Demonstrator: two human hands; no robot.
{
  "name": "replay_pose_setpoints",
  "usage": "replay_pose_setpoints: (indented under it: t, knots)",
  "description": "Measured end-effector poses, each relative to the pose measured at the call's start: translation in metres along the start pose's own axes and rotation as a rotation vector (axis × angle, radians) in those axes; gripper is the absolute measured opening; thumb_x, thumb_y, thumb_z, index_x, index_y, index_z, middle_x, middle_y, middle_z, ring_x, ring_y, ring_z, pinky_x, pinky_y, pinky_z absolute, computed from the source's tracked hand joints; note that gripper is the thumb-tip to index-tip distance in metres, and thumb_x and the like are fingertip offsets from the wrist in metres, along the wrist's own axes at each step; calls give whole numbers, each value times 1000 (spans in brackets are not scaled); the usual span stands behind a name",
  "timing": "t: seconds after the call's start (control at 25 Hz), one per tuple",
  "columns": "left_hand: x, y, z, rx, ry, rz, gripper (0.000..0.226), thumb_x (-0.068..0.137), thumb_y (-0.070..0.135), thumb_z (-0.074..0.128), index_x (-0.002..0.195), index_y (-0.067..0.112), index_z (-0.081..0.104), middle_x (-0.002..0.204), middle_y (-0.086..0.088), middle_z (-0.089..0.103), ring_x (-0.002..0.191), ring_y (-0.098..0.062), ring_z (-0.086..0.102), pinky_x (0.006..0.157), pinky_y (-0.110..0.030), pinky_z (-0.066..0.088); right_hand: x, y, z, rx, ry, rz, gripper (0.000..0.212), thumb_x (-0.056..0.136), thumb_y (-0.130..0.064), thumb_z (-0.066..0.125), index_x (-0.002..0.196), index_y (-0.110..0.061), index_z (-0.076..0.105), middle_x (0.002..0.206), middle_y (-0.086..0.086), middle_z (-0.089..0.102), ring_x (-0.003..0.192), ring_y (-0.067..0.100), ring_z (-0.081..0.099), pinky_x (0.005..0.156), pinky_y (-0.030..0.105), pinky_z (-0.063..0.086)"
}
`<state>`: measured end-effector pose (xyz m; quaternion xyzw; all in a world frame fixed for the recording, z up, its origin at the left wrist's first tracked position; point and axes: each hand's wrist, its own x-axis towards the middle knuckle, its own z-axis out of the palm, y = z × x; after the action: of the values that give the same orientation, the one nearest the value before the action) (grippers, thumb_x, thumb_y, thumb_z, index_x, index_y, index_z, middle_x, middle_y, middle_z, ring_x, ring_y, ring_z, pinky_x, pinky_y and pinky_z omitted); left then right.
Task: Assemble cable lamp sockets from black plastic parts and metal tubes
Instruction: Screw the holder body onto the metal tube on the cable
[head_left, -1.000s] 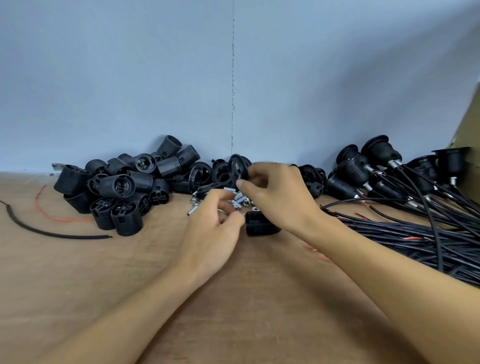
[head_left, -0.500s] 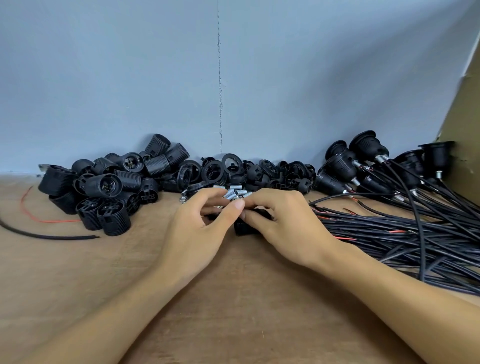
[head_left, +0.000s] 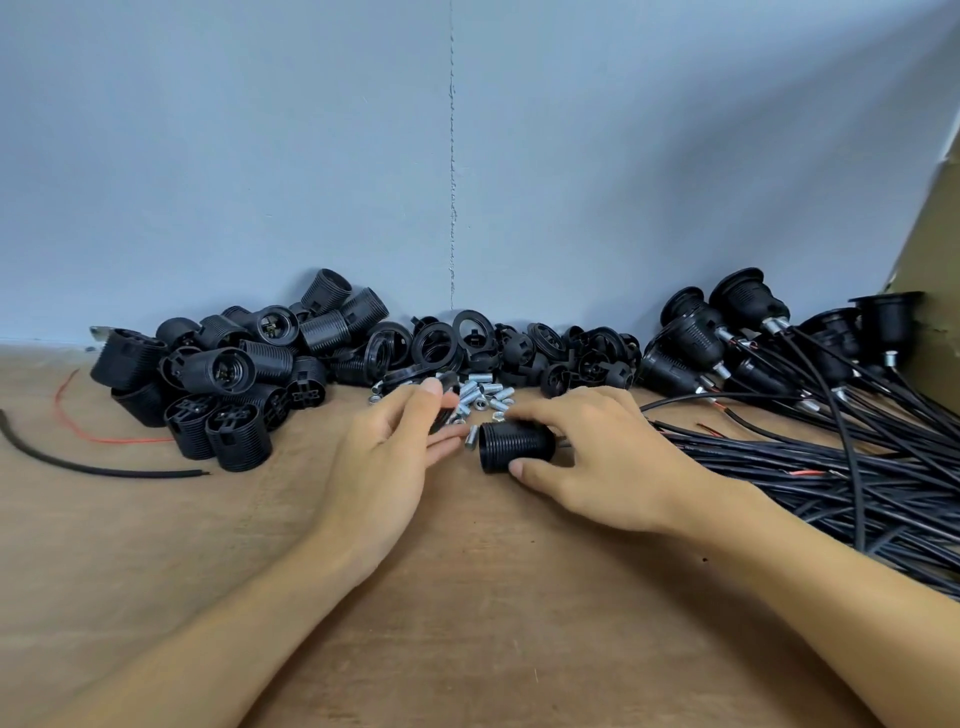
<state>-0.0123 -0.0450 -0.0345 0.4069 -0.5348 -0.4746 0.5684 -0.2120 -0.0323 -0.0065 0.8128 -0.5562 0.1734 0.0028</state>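
Observation:
A black threaded socket body (head_left: 514, 444) lies on its side on the wooden table (head_left: 467, 597). My right hand (head_left: 597, 467) grips it, thumb at the near side and fingers over the top. My left hand (head_left: 395, 462) sits just left of it and pinches a black plastic ring (head_left: 445, 402) between thumb and fingers. Small metal threaded tubes (head_left: 480, 400) and nuts lie in a loose cluster just behind both hands.
A pile of black threaded socket bodies (head_left: 228, 374) sits at back left. Black rings and caps (head_left: 519, 348) line the wall (head_left: 467, 156). Finished sockets with black cables (head_left: 805, 415) spread at right. Loose red and black wire scraps (head_left: 104, 462) lie far left.
My hands have drawn apart. The right hand dropped from the ring pile onto the socket body on the table. The left hand now holds a black ring.

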Motion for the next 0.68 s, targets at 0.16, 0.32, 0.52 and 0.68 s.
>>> replay_pose_setpoints:
  t: [0.16,0.32,0.52,0.68]
  knots:
    - [-5,2,5,-49,-120,-36,29,109,17,42,116,22,69,115,3,76,113,-13,70,103,-34,53,-2,5,1,157,76,-19,50,86,-56,65,131,-33,60,116,-16,69,109,7,60,105,37,41]
    - [-9,3,1,140,-129,16,20,89,29,65,108,29,70,111,10,75,109,-7,69,106,-42,49,-3,6,3,243,135,-50,49,88,-51,67,133,-32,60,124,-16,67,113,2,59,100,34,48]
    - [-5,3,-7,126,-194,-61,57,75,32,74,130,36,60,115,8,75,107,-11,72,108,-43,49,-2,14,1,326,131,-67,47,90,-42,70,134,-31,59,123,-17,64,113,-3,57,97,20,45]
    - [-3,4,-10,172,-269,-57,60,78,33,73,137,38,60,127,11,71,117,-3,66,112,-41,45,-3,17,1,363,126,-67,48,89,-42,71,134,-32,60,123,-19,65,113,-9,55,93,9,42]
